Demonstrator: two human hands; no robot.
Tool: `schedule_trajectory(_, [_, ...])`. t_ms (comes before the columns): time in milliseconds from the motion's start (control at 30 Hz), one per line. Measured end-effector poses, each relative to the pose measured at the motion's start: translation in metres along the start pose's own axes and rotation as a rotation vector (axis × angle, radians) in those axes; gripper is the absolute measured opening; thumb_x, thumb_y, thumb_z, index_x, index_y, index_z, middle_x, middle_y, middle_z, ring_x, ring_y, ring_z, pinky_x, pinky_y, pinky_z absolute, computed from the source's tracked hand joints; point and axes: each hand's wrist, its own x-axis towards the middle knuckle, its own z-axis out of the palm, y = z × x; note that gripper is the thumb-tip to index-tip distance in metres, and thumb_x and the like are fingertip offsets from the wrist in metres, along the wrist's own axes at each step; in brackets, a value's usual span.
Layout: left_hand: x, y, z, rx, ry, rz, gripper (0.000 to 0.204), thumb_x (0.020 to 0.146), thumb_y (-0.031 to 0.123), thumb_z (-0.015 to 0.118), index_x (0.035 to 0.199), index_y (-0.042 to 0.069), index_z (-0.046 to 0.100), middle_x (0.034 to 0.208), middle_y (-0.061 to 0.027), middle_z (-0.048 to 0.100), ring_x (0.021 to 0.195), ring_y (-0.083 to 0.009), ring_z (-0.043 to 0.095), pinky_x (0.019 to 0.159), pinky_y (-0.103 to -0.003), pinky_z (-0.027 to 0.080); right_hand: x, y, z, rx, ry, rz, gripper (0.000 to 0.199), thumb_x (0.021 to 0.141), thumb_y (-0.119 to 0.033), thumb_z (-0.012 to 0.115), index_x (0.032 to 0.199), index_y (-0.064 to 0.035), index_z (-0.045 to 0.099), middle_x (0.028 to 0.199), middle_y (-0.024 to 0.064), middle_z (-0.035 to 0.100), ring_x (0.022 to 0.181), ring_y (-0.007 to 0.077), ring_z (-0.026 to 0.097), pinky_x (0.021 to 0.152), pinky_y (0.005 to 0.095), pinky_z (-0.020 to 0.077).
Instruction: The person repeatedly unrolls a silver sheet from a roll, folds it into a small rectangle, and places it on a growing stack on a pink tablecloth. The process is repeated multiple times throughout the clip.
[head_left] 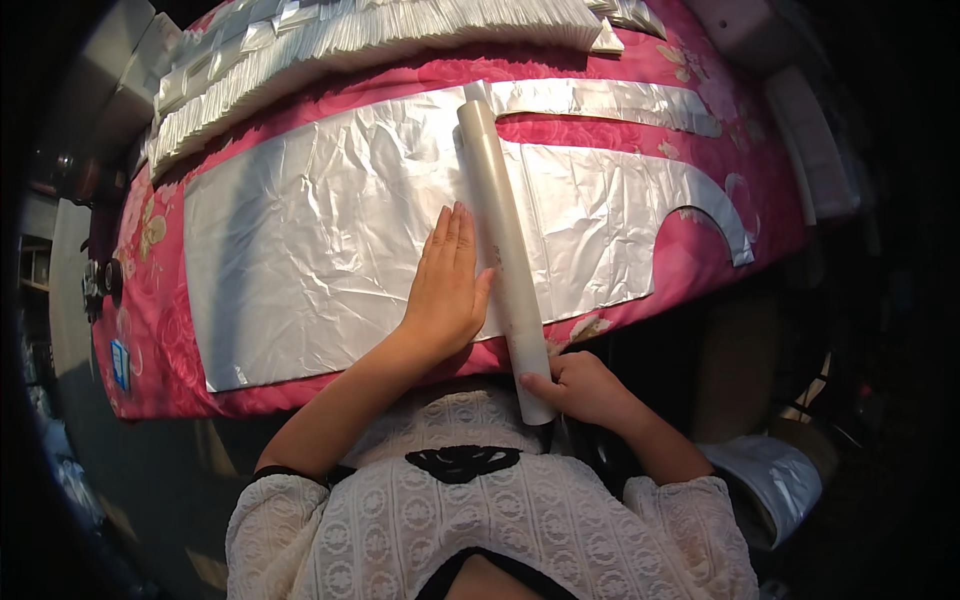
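The pale roll point(503, 240) lay across the silver sheet point(300, 240), its six o'clock end clasped by the right hand point(588, 386), presumably for control. At its nine o'clock side, the left hand point(443, 288) lay flat, fingers together, seemingly steadying the sheet.

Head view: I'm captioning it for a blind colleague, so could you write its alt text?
A person's right hand grips the near end of a long pale roll lying across crinkled silver sheeting, while the left hand rests flat on the sheeting beside it. A pink flowered cloth lies underneath, with tightly packed white stacks along the far side.
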Motion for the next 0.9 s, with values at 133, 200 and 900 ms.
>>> schedule_trajectory(133, [0.002, 0.004, 0.008, 0.281, -0.034, -0.036, 0.061, 0.085, 0.014, 0.041, 0.137, -0.01, 0.021, 0.143, -0.0253, 0.022, 0.135, -0.0366, 0.018, 0.109, -0.048, 0.015, 0.008, -0.002, -0.012, -0.116, -0.07, -0.112, 0.062, 0.083, -0.058, 0.049, 0.083, 0.0008, 0.066, 0.075, 0.0181, 0.064, 0.072, 0.0311, 0.063, 0.067, 0.0394, 0.0483])
schedule_trajectory(200, [0.003, 0.004, 0.007, 0.388, -0.065, -0.047, 0.06, 0.085, 0.017, 0.039, 0.136, -0.01, 0.022, 0.142, -0.0252, 0.024, 0.135, -0.0353, 0.019, 0.109, -0.047, 0.015, 0.019, -0.018, -0.033, -0.185, 0.015, -0.195, 0.064, 0.085, -0.059, 0.045, 0.076, 0.0015, 0.066, 0.064, 0.0165, 0.061, 0.064, 0.0308, 0.062, 0.063, 0.0398, 0.0481])
schedule_trajectory(900, [0.003, 0.006, 0.005, 0.353, -0.099, -0.069, 0.062, 0.083, 0.016, 0.04, 0.137, -0.009, 0.021, 0.143, -0.0257, 0.021, 0.135, -0.0362, 0.017, 0.11, -0.046, 0.012, 0.228, -0.013, -0.257, 1.92, 0.51, -0.696, 0.026, 0.094, -0.012, 0.037, 0.108, 0.0046, 0.051, 0.106, 0.0141, 0.058, 0.094, 0.0274, 0.06, 0.081, 0.0415, 0.0518])
